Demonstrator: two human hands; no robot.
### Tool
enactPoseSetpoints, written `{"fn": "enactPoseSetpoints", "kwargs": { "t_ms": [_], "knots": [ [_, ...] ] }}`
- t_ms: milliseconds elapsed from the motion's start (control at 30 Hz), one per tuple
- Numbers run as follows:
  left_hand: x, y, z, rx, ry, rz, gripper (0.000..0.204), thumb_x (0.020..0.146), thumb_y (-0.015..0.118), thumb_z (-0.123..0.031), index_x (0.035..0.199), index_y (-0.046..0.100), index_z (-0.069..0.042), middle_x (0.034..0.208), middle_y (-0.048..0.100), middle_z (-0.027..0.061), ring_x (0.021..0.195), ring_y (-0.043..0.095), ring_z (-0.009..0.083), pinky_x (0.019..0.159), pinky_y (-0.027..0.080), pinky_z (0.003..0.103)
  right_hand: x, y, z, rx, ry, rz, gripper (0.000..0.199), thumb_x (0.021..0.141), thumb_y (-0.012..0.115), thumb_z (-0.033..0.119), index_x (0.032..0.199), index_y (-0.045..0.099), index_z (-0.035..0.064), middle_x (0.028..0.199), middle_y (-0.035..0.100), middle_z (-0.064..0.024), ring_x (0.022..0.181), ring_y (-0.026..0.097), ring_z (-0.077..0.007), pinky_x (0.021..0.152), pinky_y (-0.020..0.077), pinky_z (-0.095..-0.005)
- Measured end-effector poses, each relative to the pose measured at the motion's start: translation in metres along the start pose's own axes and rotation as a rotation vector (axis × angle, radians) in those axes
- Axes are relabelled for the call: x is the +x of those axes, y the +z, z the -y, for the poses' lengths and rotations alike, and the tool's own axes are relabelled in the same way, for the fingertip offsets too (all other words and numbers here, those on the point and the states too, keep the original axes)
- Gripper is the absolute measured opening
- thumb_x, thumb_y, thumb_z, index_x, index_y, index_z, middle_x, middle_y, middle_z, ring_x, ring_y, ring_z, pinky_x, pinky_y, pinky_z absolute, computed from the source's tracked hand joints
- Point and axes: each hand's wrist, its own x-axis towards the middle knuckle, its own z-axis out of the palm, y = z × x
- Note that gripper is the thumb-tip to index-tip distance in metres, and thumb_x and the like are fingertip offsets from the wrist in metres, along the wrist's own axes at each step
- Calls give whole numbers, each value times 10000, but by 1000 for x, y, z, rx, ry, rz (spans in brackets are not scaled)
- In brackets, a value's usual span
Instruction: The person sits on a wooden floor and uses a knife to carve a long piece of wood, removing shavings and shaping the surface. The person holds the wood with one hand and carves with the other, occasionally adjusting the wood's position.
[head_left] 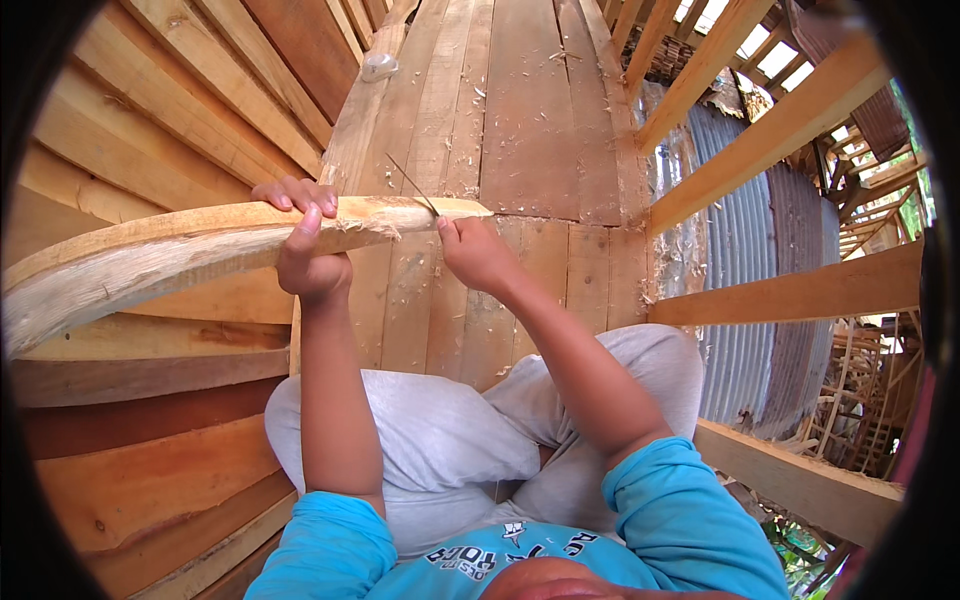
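Curved timber (190,240) lies crosswise over the plank floor (530,120), and both hands are on the job!
Its long axis sweeps from far left to a narrowing tip just past the right hand, the nearer one to that end; pale, bark-free, rough along the near face, with curled shavings by the tip. Here's the left hand (312,262), wrapped firmly round the wood; the right hand (475,253) is a tight fist on a thin blade (412,183), slanting across the timber, point away and leftward.
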Motion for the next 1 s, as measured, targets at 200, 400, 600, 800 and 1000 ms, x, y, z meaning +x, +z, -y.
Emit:
{"fn": "enactPoseSetpoints", "kwargs": {
  "t_ms": [200, 400, 600, 800, 1000],
  "knots": [
    [-3, -1, -2, 1, 5, 3, 274, 741, 614, -101, 952, 445, -146, 791, 455, 27, 762, 497, 172, 812, 410, 350, -21, 3, 28, -42, -115, -20, 488, 1031, 442, 321, 791, 615, -68, 765, 630, -301, 759, 619, -460, 739, 476, -522],
    [-2, 5, 0, 47, 18, -84, 321, 724, 616, -73, 972, 419, -127, 758, 445, 35, 749, 487, 172, 784, 423, 353, -12, 11, 6, -68, -84, -84, 474, 1022, 445, 328, 825, 641, -56, 806, 648, -281, 787, 642, -451, 755, 489, -524],
    [1, 2, 0, -8, 14, 1, 307, 726, 618, -81, 962, 429, -131, 757, 459, 35, 737, 506, 168, 782, 426, 348, 20, -7, -55, -142, 155, -29, 523, 1029, 392, 352, 1019, 678, -85, 1050, 677, -314, 1007, 652, -468, 913, 500, -524],
    [-1, 10, 1, 20, 27, -54, 301, 721, 616, -85, 956, 434, -135, 764, 455, 33, 738, 507, 166, 777, 432, 343, 4, 11, 2, 59, -68, -51, 560, 1055, 399, 371, 780, 603, -72, 702, 623, -242, 645, 616, -334, 690, 478, -476],
    [0, 7, 0, 19, 24, -52, 319, 713, 620, -79, 961, 426, -132, 752, 446, 29, 733, 508, 165, 778, 438, 348, -3, 4, 4, -19, -23, -40, 525, 1029, 415, 361, 841, 671, -58, 827, 681, -277, 861, 676, -447, 812, 515, -519]
  ]
}}
